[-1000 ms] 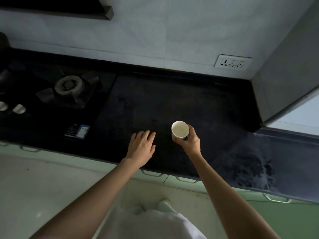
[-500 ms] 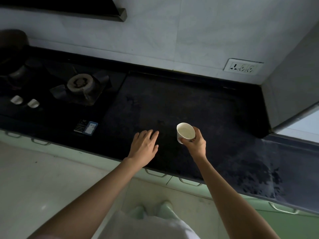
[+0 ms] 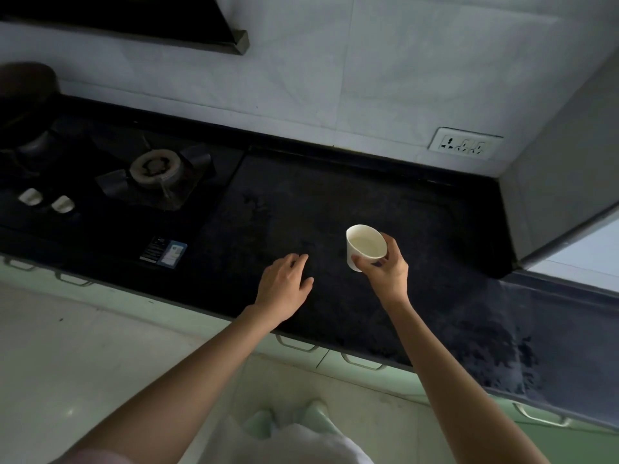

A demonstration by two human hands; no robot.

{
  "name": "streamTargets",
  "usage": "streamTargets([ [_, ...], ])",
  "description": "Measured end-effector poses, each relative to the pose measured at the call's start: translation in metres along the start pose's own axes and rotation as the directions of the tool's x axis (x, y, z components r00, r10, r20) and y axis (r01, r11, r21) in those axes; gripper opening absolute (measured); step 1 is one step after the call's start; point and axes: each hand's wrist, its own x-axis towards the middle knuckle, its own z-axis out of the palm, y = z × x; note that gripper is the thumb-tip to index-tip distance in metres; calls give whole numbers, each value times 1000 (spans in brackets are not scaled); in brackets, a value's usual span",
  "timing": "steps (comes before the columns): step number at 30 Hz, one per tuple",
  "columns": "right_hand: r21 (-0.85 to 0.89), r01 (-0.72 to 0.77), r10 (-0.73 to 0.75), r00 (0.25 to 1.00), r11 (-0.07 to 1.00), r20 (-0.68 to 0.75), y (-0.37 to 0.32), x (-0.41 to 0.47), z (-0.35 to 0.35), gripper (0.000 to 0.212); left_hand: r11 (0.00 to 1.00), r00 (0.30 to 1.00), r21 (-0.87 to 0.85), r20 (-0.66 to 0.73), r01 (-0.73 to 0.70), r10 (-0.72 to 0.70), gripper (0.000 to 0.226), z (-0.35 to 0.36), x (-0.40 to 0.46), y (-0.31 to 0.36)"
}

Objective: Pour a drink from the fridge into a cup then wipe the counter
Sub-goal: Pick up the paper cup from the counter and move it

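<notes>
A small white cup (image 3: 363, 244) is held by my right hand (image 3: 385, 274), whose fingers wrap its lower side; it sits at or just above the dark counter (image 3: 301, 202). The inside of the cup looks pale; I cannot tell whether it holds liquid. My left hand (image 3: 284, 284) rests flat on the counter to the left of the cup, fingers loosely spread, holding nothing. No fridge, drink container or cloth is in view.
A gas hob (image 3: 157, 175) with two white knobs (image 3: 47, 200) lies at the left, a dark pot (image 3: 23, 95) on its far burner. A wall socket (image 3: 464, 147) is at the back right. A grey slanted surface (image 3: 562, 169) bounds the counter's right side. Green drawers (image 3: 361, 360) run below.
The view has shifted, so the hob sits further right in frame. Both hands keep nearly the same pose; the right hand still holds the cup, slightly tilted.
</notes>
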Motion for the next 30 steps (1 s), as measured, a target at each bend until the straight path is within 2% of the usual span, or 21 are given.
streamTargets([
  [3,41,30,-30,1000,999,-10,-17,2,-8,55,970,995,-223,42,96,-89,53,-9,10,16],
  [6,62,64,-63,998,996,-17,-33,3,-16,56,885,985,-434,108,170,-136,49,-21,20,37],
  [9,72,92,-90,996,993,-24,-44,1,-23,57,680,966,-687,209,257,-154,45,-35,27,59],
  [12,79,116,-113,993,990,-39,-54,-3,-29,57,439,925,-815,351,378,-145,42,-47,33,76],
  [14,81,120,-116,992,989,-50,-59,-6,-34,58,280,896,-852,427,443,-118,39,-50,35,82],
  [16,94,120,-114,992,988,-60,-63,-10,-38,57,179,883,-865,463,470,-77,36,-52,35,85],
  [24,88,81,-73,993,993,-90,-63,-22,-44,57,-32,835,-834,551,550,3,31,-51,28,81],
  [30,74,53,-51,998,996,-30,-59,-23,-36,59,-242,791,-766,612,596,12,32,-43,24,63],
])
